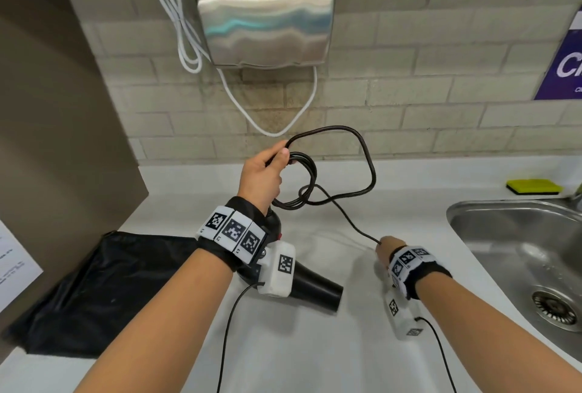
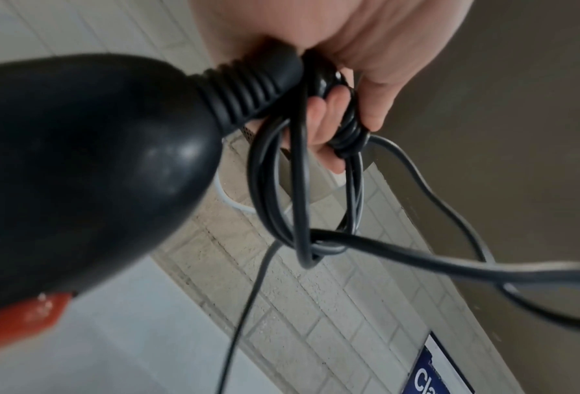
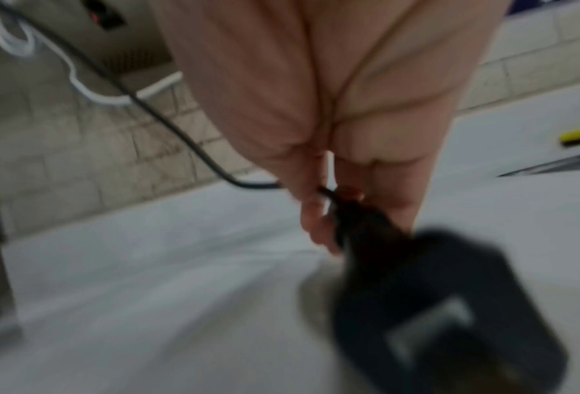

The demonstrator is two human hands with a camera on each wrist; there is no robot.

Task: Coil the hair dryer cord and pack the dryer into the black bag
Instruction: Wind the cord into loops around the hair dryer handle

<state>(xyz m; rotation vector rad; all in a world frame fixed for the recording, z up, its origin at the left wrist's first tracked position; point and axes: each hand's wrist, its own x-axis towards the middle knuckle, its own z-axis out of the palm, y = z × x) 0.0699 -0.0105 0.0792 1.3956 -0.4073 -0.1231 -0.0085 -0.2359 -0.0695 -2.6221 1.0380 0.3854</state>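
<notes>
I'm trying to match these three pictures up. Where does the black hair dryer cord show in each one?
Head: the cord loops mid-frame above the counter, from the left hand down to the right hand.
Left wrist: coils hang centre-frame from the curled fingers.
Right wrist: one strand runs from upper left to the hand.
Shared landmark: the white cable on the tiled wall, seen in all three views.

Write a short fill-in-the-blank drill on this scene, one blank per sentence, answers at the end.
1. The left hand holds loops of the ____.
2. The right hand pinches the cord's ____ end.
3. The bag lies flat to the ____ of the dryer.
4. The sponge lies beside the ____.

Answers: cord; plug; left; sink
</notes>
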